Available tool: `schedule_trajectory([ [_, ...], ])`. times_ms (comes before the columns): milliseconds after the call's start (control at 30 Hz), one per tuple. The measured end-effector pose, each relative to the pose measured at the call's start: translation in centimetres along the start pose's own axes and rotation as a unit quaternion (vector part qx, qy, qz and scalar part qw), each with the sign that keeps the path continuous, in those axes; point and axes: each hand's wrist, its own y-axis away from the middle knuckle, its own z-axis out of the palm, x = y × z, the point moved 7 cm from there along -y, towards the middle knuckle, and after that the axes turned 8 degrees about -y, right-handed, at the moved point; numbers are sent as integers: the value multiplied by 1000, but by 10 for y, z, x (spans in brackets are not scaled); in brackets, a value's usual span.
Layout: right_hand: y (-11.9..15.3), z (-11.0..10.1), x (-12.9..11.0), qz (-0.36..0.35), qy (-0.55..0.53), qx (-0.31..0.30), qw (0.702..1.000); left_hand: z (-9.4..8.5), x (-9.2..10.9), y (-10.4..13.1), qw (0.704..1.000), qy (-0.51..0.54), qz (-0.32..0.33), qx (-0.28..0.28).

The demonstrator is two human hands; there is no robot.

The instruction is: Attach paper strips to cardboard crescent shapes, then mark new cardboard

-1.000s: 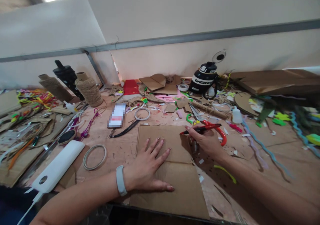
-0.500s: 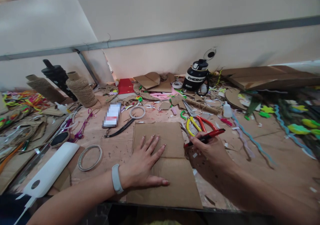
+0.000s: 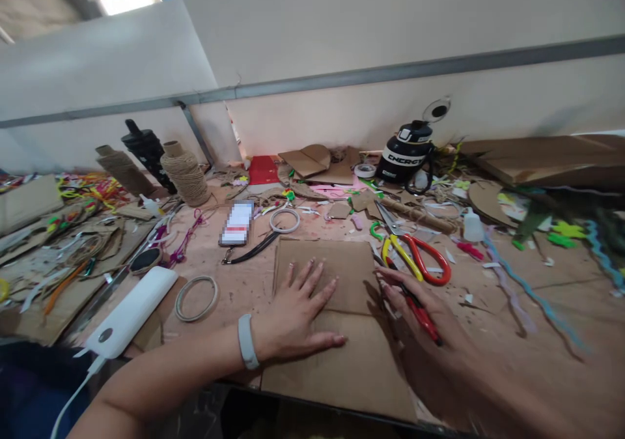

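A flat piece of brown cardboard (image 3: pixel 336 367) with a crease across it lies at the table's front edge. My left hand (image 3: pixel 297 315) rests flat on it, fingers spread, holding nothing. At the cardboard's right edge, my right hand (image 3: pixel 430 302) is closed around a slim red and black utility knife (image 3: pixel 424 318), whose front end lies near the edge; its blade cannot be made out. Just beyond that hand are scissors with red handles (image 3: pixel 434 263) and a yellow-handled tool (image 3: pixel 406 256), lying close together.
A phone (image 3: pixel 237 223), tape rolls (image 3: pixel 196 299) and a white power bank (image 3: pixel 131 309) lie to the left. Twine spools (image 3: pixel 185 175) and a black bottle (image 3: pixel 403 152) stand at the back. Craft scraps and a small white bottle (image 3: pixel 472 225) are at right.
My right hand has turned the utility knife, so its red handle now points down towards me instead of to the right. My left hand stays flat on the cardboard. The view has shifted left.
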Motion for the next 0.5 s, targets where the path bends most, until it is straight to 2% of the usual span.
schedule_trajectory([
  [67, -4, 11, 4, 6, -15, -29, 999, -15, -25, -2, 998, -2, -55, 40],
  [167, -10, 24, 15, 48, -52, -58, 996, -39, -77, -3, 977, 10, -151, 148],
  [233, -14, 29, 19, 70, -69, -60, 993, -43, -106, -5, 967, 48, -171, 182],
  [300, -20, 30, 18, 64, -68, -57, 994, -36, -127, -9, 962, 112, -187, 164],
  [367, -29, 30, 13, 45, -53, -59, 996, -30, -139, -11, 948, 197, -203, 148],
  [500, -56, 22, 8, 0, -7, -78, 997, -19, -143, -10, 869, 408, -251, 125],
])
